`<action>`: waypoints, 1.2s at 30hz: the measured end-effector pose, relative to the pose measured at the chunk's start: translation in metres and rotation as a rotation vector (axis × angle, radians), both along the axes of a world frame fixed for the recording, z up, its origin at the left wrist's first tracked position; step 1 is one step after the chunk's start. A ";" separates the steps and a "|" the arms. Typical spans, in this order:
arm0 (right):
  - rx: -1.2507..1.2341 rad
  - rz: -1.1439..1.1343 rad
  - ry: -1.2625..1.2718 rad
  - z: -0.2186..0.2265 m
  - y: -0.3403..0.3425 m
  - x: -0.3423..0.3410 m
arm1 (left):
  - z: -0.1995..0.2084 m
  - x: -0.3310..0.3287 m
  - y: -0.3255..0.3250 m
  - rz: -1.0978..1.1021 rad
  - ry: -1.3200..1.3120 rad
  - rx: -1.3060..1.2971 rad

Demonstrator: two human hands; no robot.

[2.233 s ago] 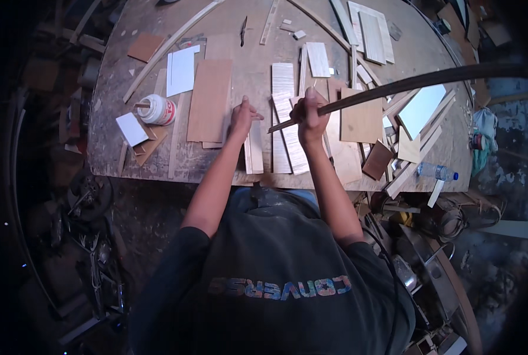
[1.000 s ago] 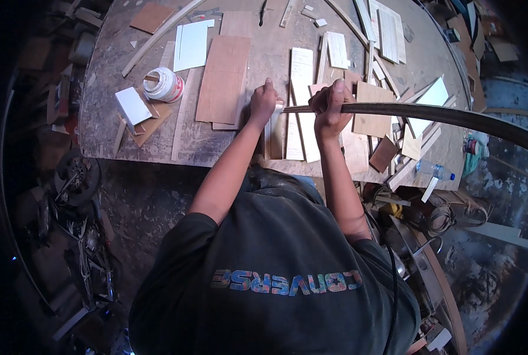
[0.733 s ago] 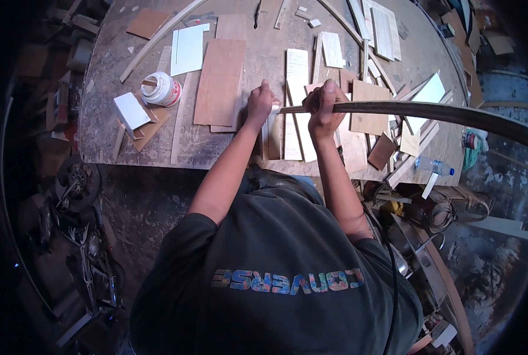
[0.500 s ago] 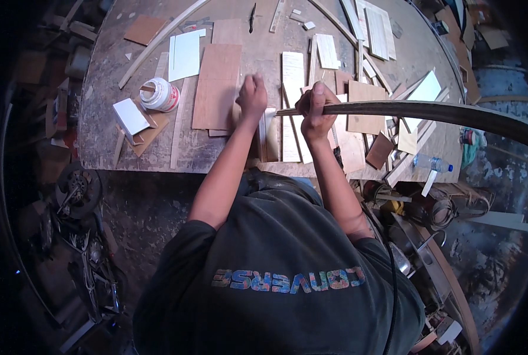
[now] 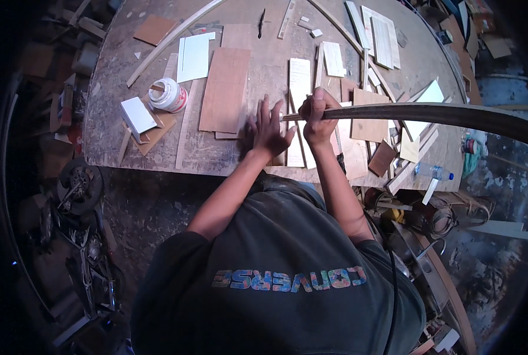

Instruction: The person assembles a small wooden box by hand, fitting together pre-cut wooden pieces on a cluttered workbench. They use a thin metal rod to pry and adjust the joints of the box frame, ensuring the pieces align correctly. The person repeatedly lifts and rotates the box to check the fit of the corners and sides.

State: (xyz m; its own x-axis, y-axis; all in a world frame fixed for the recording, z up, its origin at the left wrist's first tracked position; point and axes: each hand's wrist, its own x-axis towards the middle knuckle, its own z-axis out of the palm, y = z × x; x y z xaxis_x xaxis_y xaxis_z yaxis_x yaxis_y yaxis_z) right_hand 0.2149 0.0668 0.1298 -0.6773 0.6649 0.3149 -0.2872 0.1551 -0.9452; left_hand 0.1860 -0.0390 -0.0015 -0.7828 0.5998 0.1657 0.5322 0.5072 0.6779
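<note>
My right hand point(image 5: 319, 117) is closed around a long wooden strip point(image 5: 429, 111) near its left end. The strip runs off to the right, past the table's edge, and its short end pokes out toward my left hand. My left hand point(image 5: 270, 131) is spread, fingers apart, over the table's near part, close to that end. Whether its fingertips touch anything is unclear; they hide what lies under them. A reddish-brown board point(image 5: 225, 89) lies just left of my left hand. A pale narrow board point(image 5: 299, 77) lies between and beyond my hands.
On the worktable point(image 5: 157, 157), a white tub point(image 5: 169, 97) stands left, beside a white block point(image 5: 138, 115). Wood offcuts point(image 5: 370, 112) and a plastic bottle point(image 5: 432, 171) crowd the right. Long curved strips point(image 5: 169, 41) lie farther back. A motorcycle part point(image 5: 81, 183) is on the floor, left.
My left hand has come down nearer to me, and its curled fingers have spread apart. My right hand still grips the wooden strip. The whole view has shifted slightly.
</note>
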 end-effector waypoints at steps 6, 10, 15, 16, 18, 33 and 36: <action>0.032 0.005 -0.023 0.000 0.000 -0.001 | 0.001 -0.027 0.021 -0.175 0.039 0.233; 0.072 0.014 -0.043 0.001 0.001 -0.003 | 0.004 -0.025 0.019 -0.155 0.059 0.248; 0.044 0.033 -0.055 -0.001 0.001 -0.005 | 0.003 -0.027 0.020 -0.137 0.079 0.227; 0.018 0.044 -0.049 -0.002 0.001 -0.005 | 0.003 -0.027 0.020 -0.136 0.080 0.223; 0.036 0.047 -0.033 -0.004 0.003 -0.005 | 0.003 -0.026 0.021 -0.136 0.077 0.214; 0.166 0.006 -0.066 -0.009 0.011 -0.009 | 0.004 -0.031 0.025 -0.124 0.056 0.206; 0.109 -0.010 -0.094 -0.009 0.008 -0.004 | 0.014 -0.024 0.025 -0.094 0.033 0.247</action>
State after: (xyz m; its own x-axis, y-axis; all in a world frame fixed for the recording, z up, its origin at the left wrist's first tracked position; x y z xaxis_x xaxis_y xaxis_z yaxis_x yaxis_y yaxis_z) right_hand 0.2112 0.0752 0.1211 -0.7010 0.6369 0.3209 -0.1959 0.2607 -0.9453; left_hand 0.1615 -0.0135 0.0121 -0.7171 0.6082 0.3404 0.5929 0.2757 0.7566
